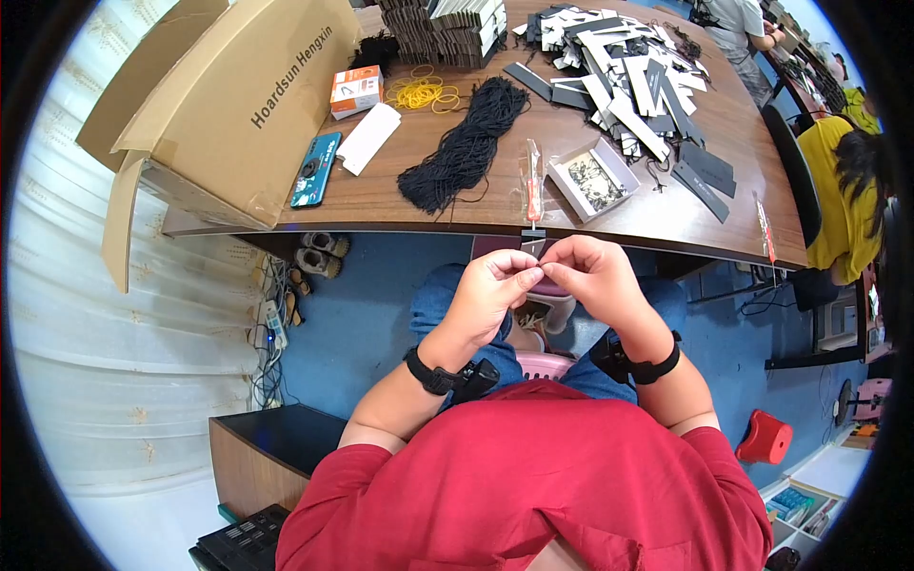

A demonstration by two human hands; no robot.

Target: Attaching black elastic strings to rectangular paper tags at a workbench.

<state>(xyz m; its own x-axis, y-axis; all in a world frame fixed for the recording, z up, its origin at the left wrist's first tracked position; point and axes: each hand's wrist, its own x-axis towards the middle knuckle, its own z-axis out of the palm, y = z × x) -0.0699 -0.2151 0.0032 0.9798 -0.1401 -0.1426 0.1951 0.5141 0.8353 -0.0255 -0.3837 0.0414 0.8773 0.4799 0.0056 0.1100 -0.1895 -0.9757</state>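
Just off the table's front edge, my left hand [495,290] and my right hand [598,278] meet, thumbs and forefingers pinched together. Whatever lies between the fingertips is too small to make out. A small dark tag-like piece [533,244] shows just beyond the fingertips. Above it, an orange-handled tool [534,202] lies under clear tape at the table edge. To its right is an open white box [617,173] of small dark and pale pieces. A bundle of black cords [466,143] lies to the left.
Black and white hang tags [624,86] are heaped at the far right, with stacked tags [447,33] at the back. A large cardboard box [238,105], a blue phone [315,169], an orange-white carton [357,91] and yellow rubber bands [422,92] sit left. Someone in yellow [843,190] sits right.
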